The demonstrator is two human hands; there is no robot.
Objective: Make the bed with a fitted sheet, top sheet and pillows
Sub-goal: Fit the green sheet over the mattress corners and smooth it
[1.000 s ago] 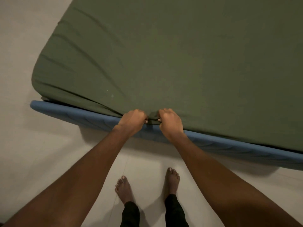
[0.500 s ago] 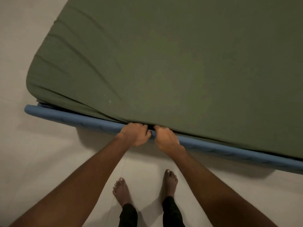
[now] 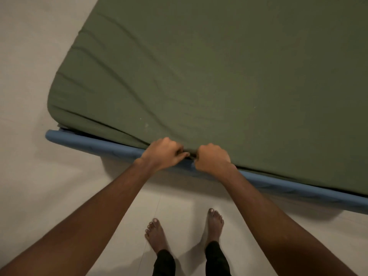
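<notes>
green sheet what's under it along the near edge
A blue padded edge shows below the green sheet, where the left hand and right hand grip its hem. Whatever the sheet covers on top is hidden.

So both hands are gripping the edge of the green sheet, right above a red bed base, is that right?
Not quite: the bed base is blue, not red. The head view shows the left hand and the right hand both gripping the edge of the green sheet right above it.
</notes>
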